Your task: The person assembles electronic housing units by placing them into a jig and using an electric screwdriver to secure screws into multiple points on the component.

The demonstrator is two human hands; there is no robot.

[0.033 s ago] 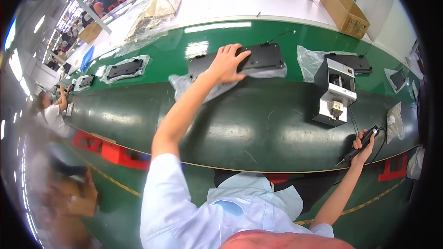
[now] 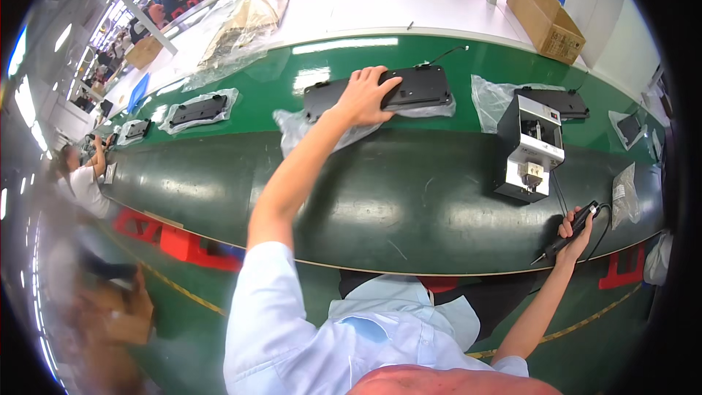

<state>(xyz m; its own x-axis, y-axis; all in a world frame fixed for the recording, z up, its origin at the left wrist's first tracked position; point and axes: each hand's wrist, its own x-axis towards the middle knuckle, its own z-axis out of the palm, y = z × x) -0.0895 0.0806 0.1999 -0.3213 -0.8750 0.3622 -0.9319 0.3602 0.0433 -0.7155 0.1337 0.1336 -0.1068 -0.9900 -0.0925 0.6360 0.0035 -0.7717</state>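
Note:
My left hand (image 2: 363,100) is stretched forward with its fingers closed over the middle of a long black plastic panel (image 2: 425,85). A thin cable with a small white connector (image 2: 466,48) sticks out from the panel's far edge. Clear plastic wrapping (image 2: 292,132) lies crumpled beneath the panel and along its near side. At the right, my right hand (image 2: 576,245) grips a black electric screwdriver (image 2: 559,243), its thin bit pointing down and left by the bench's near edge. Just beyond that hand stands a black and silver screw feeder (image 2: 540,148).
Another black panel (image 2: 567,102) on plastic lies behind the feeder. More wrapped panels (image 2: 197,110) line the green belt leftward, where a co-worker (image 2: 86,179) sits. A small clear bag (image 2: 626,194) lies at the right. A cardboard box (image 2: 545,18) stands on the white shelf.
My left hand and the black panel have shifted slightly to the right, and the wrapping's left end has moved with them. My right hand and the screwdriver look almost unmoved.

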